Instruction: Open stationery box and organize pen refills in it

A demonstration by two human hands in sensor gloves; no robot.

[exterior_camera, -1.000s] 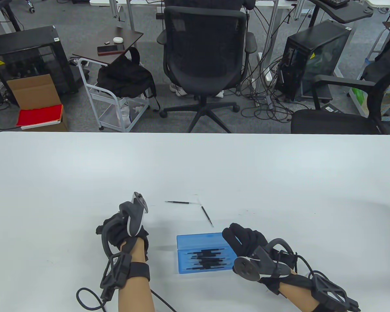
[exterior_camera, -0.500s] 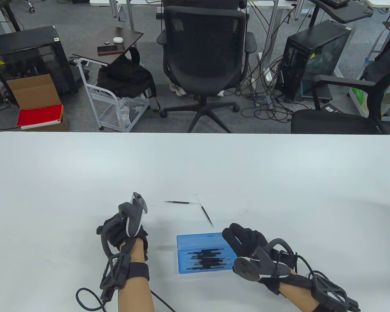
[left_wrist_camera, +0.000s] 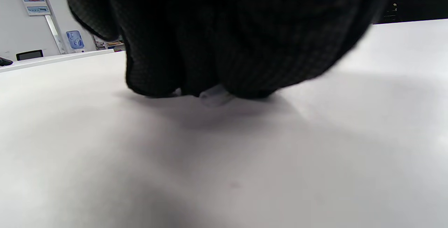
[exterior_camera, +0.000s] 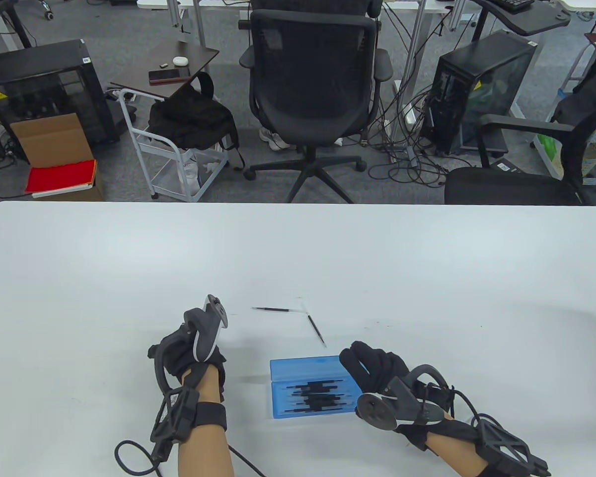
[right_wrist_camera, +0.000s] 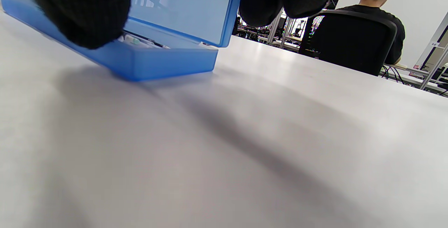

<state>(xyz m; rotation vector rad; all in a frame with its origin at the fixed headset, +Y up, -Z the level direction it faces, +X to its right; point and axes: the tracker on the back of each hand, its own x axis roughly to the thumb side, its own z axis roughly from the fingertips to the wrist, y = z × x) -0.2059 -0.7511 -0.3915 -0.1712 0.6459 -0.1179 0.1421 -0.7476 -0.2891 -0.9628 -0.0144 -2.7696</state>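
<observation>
The blue stationery box (exterior_camera: pixel 283 397) lies open near the front edge, its lid (exterior_camera: pixel 303 366) standing up at the back. Several black pen refills (exterior_camera: pixel 315 395) lie inside it. My right hand (exterior_camera: pixel 362 361) grips the box's right end. In the right wrist view the thumb (right_wrist_camera: pixel 84 14) is in front of the lid (right_wrist_camera: pixel 182 7) and the fingers (right_wrist_camera: pixel 283 0) are behind it. Two loose refills (exterior_camera: pixel 273 309) (exterior_camera: pixel 317 332) lie on the table just beyond the box. My left hand (exterior_camera: pixel 186 350) rests curled left of the box. A clear refill end (left_wrist_camera: pixel 214 97) pokes out from under its fingers.
The white table (exterior_camera: pixel 427 278) stretches wide around the box. A cable (exterior_camera: pixel 129 454) trails from my left wrist at the front edge. Beyond the far edge stand an office chair (exterior_camera: pixel 313 84), a white cart (exterior_camera: pixel 179 159) and computer towers on the floor.
My left hand has edged a touch to the right and nearer. The right hand, the box and the loose refills have not moved.
</observation>
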